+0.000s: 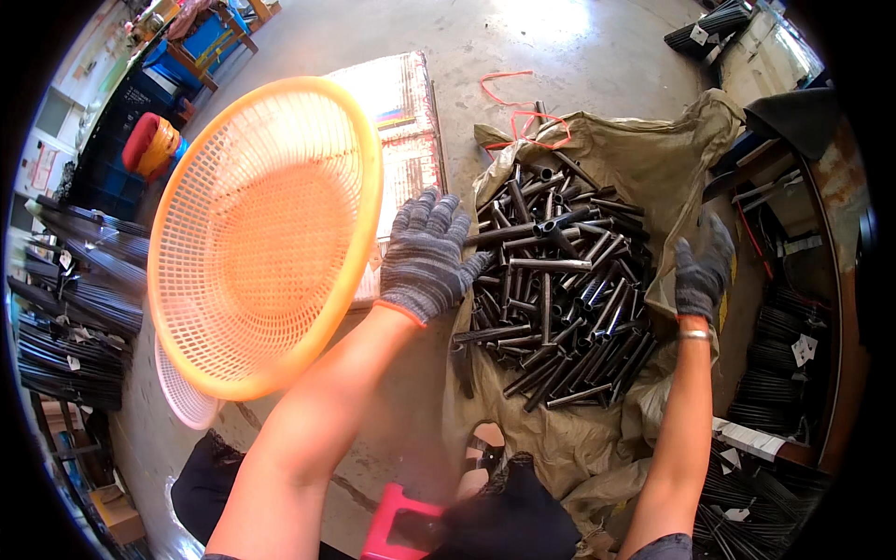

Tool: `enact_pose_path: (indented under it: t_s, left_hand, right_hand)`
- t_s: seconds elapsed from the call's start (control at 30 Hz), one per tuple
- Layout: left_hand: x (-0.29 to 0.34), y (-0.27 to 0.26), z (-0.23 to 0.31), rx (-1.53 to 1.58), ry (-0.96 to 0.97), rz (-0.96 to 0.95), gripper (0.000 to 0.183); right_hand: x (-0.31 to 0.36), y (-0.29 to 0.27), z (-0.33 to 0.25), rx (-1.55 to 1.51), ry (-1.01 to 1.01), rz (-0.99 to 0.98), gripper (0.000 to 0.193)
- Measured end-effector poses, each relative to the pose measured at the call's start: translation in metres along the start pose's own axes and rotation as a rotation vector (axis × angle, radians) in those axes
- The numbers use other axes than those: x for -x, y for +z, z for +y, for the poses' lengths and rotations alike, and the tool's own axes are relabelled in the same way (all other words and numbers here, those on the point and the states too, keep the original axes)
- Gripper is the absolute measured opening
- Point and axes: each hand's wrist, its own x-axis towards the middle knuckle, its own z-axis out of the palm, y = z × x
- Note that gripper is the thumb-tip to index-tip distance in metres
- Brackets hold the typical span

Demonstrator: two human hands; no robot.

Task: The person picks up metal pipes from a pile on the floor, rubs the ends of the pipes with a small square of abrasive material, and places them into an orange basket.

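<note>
A heap of short dark metal tubes (560,280) lies on an opened tan woven sack (644,154). My left hand (427,252), in a grey striped glove with an orange cuff, is at the heap's left edge. Its fingers are stretched out and its thumb points toward the tubes; it grips nothing. On the far side of the sack, my right hand (705,266) wears a matching glove. Its fingers point up, thumb apart, beside the sack's right edge; whether it touches the cloth I cannot tell. A large orange plastic basket (271,233) stands tilted left of my left hand, its inside bare.
Under the orange basket's lower rim shows a paler basket (187,387). A white-topped low stack (401,93) stands behind it. Bundles of black rods lie at the left (70,322) and right (775,364). A pink stool (397,523) is below me. Red string (523,117) trails near the sack.
</note>
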Motion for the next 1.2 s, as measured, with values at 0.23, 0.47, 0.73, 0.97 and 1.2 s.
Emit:
enact_pose_path:
  t_s: [0.23, 0.47, 0.73, 0.97, 1.2]
  left_hand:
    - [-0.007, -0.008, 0.007, 0.064, 0.005, 0.002, 0.053]
    - [-0.012, -0.007, 0.006, 0.193, -0.014, -0.108, 0.059]
    - [-0.016, -0.011, 0.000, 0.210, -0.063, -0.161, 0.057]
    - [-0.017, -0.008, -0.001, 0.224, -0.097, -0.221, 0.050]
    - [-0.017, -0.009, -0.001, 0.216, -0.114, -0.245, 0.045]
  right_hand:
    - [-0.064, 0.147, -0.034, -0.092, -0.275, -0.274, 0.050]
    - [-0.101, 0.280, -0.093, -0.016, -0.201, -0.594, 0.051]
    - [-0.143, 0.367, -0.096, 0.223, -0.190, -0.810, 0.051]
    - [-0.081, 0.402, -0.053, 0.113, 0.135, -0.837, 0.041]
    - [-0.083, 0.441, -0.052, 0.186, -0.078, -0.775, 0.048]
